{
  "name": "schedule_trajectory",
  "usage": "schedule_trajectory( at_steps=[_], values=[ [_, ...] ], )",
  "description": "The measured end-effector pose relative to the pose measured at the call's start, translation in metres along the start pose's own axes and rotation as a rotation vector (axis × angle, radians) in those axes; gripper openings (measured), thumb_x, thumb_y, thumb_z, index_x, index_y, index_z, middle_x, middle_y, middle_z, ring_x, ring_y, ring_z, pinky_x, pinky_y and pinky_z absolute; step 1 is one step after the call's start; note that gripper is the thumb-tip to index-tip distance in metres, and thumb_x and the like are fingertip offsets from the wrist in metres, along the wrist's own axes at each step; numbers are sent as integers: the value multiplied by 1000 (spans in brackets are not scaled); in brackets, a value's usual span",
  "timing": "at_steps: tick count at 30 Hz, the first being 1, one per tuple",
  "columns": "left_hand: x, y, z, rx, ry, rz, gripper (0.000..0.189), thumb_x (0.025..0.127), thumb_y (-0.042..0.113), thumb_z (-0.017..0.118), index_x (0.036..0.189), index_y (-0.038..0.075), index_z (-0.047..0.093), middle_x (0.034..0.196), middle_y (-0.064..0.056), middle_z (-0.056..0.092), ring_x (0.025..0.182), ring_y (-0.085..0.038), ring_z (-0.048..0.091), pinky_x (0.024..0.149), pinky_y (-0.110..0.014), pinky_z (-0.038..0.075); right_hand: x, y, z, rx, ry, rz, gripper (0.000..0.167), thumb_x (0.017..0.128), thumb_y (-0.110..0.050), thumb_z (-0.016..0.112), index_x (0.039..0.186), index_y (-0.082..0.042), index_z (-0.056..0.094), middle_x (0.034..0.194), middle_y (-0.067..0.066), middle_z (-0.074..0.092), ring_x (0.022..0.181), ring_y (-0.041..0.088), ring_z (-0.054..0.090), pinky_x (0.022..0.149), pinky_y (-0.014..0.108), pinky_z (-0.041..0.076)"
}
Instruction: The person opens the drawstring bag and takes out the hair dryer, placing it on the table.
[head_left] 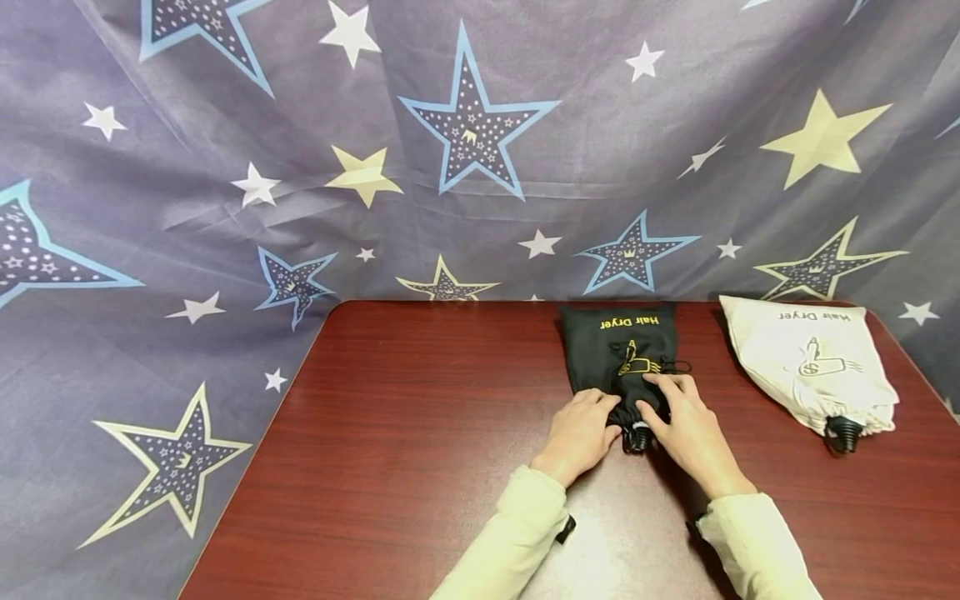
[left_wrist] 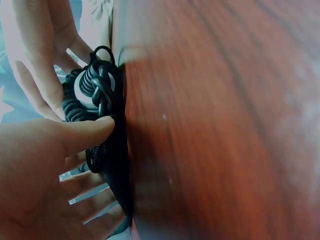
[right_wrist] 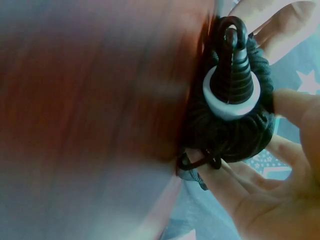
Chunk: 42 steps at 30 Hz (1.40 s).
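Note:
A black drawstring bag [head_left: 600,354] with yellow "Hair Dryer" lettering lies on the table, its gathered mouth towards me. From the mouth pokes a ribbed black cord end [right_wrist: 232,80] with a pale ring [right_wrist: 230,111] at its base; the rest is hidden in the bag. My left hand [head_left: 579,433] holds the left side of the gathered mouth, thumb in front and fingers along the cloth. On the other side my right hand [head_left: 693,429] grips the gathered cloth between thumb and fingers. A thin drawstring loop [head_left: 681,367] sticks out beside the right fingers.
A white drawstring bag [head_left: 810,358] with the same lettering lies at the right, a black ribbed cord end [head_left: 843,435] at its mouth. The reddish-brown wooden table [head_left: 420,417] meets a grey star-patterned curtain [head_left: 315,108] behind and at the left.

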<state>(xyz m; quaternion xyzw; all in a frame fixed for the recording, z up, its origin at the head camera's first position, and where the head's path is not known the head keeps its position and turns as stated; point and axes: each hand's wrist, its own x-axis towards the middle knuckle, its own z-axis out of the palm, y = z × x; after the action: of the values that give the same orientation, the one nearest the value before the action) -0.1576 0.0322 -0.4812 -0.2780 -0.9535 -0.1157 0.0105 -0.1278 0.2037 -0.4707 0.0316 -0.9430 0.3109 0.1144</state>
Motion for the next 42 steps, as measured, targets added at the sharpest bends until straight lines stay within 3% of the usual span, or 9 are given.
schedule_trajectory(
  at_steps=[11, 42],
  values=[
    [-15, -11, -6, -22, -2, -6, 42, 94, 33, 68, 133, 19, 63, 127, 4, 63, 126, -14, 54, 97, -30, 50, -5, -12, 10, 22, -29, 17, 43, 97, -24, 63, 136, -7, 56, 129, 23, 48, 90, 50, 63, 79, 63, 48],
    [-25, -34, -16, -61, -20, -15, 41, 94, 32, 68, 132, 17, 63, 128, 2, 62, 127, -16, 54, 99, -33, 50, 3, -37, 19, -33, -68, 6, 43, 96, -23, 64, 134, -6, 53, 127, 24, 47, 71, 47, 64, 68, 57, 52]
  ],
)
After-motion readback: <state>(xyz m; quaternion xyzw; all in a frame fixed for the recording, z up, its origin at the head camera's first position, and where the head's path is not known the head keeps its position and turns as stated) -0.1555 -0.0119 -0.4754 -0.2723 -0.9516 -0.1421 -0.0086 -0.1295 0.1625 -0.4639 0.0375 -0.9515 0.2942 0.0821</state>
